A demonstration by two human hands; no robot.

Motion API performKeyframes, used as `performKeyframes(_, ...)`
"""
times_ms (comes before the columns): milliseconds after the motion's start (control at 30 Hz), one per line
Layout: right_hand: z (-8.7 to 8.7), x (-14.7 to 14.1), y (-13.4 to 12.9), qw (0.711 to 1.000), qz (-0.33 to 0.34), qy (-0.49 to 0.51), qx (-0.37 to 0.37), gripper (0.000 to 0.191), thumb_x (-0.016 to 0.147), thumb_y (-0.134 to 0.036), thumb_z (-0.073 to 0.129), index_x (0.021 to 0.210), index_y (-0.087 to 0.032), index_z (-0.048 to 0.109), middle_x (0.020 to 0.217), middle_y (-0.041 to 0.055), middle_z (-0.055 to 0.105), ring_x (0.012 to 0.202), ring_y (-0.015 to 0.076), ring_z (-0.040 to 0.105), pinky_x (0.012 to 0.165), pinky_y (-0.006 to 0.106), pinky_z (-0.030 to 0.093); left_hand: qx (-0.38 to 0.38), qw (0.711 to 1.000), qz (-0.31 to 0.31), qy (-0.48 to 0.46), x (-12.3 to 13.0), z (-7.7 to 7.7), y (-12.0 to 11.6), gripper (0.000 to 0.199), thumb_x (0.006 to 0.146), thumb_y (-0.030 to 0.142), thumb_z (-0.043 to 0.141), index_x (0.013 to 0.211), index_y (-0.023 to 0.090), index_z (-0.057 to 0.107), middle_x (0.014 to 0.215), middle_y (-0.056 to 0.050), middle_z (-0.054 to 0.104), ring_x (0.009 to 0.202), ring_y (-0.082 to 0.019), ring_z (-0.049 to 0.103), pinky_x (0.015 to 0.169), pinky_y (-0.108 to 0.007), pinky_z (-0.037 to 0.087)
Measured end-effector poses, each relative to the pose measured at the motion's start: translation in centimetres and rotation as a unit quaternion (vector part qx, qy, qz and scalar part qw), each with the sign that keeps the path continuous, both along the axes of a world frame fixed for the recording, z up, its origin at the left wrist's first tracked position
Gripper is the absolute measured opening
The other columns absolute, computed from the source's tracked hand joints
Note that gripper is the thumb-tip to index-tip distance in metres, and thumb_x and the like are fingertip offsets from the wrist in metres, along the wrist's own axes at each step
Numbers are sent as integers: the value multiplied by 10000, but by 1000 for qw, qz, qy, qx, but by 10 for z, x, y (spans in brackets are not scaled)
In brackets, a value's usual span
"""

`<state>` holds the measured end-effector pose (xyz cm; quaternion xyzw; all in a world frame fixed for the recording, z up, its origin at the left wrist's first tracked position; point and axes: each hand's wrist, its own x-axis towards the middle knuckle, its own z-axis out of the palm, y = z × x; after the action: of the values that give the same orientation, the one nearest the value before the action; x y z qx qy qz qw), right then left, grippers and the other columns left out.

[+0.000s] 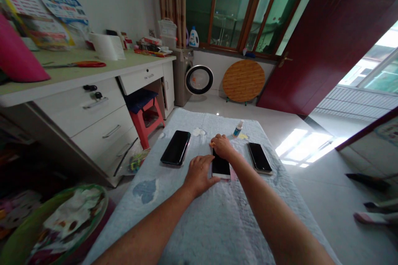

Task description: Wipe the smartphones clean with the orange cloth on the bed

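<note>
A phone with a black screen and white lower edge (221,167) lies in the middle of the cloth-covered table. My left hand (200,175) holds its left side, thumb at the bottom corner and fingers at the left edge. Over the phone's upper end is my right hand (222,146), fingers curled round something small and orange, mostly hidden. To the left lies a larger black phone (175,148); to the right, another dark phone (259,157). A small spray bottle (238,129) with a blue label stands behind my right hand.
The table wears a pale blue quilted cloth (146,223). A bin with used tissues (71,215) stands at the lower left, near a white desk (93,118). A red stool (144,122) is beyond the table's left edge. Farther back are an open-doored washer (183,78) and a round wooden board (243,80).
</note>
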<state>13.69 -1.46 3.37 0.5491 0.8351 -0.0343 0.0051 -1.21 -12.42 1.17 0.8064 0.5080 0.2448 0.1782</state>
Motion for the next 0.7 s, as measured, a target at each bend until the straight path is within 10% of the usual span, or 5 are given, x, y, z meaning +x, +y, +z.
performKeyframes(267,-3,-4,-14,999,21,22,13,311,963,-240,412,1044,-155,700,1106,144,601,1031,225,464,910,334,342,3,997,68,20,4,-7,0,1008,614,514,769,1440,194,286,1452,-148,389,1319,-348,366,1102,-465,304)
performKeyframes(700,10,-2,-87,999,45,27,-5,165,875,-213,561,892,-192,724,1054,90,531,961,215,428,805,299,357,27,996,77,27,5,-13,1,944,662,423,723,1444,155,267,1482,-182,347,1367,-351,325,1126,-492,256)
